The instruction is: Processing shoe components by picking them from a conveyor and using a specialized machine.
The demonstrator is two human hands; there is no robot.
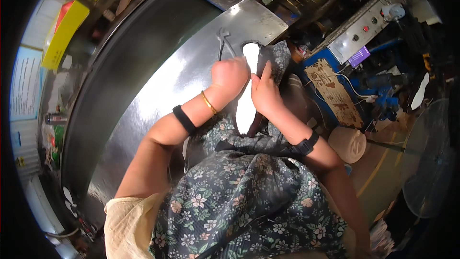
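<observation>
A dark shoe upper (259, 57) with a white insole (246, 111) facing up lies lengthwise over my lap, at the near edge of the metal sheet. My left hand (230, 77) is closed in a fist against the insole's left edge; what its fingers grip is hidden. Just beyond it are metal pincers (224, 42), handles toward the fist; I cannot tell whether it holds them. On the other side, my right hand (266, 93) grips the shoe, thumb at the insole's edge and index finger pointing forward along the side. Patterned cloth (279, 57) shows beside the toe.
The shiny metal sheet (158, 79) covers the bench to my left, with a black curved surface (129, 43) past it. On the right stands a blue machine with a button panel (366, 26). A pale round container (347, 144) sits near my right forearm. Another white insole (420, 92) is farther right.
</observation>
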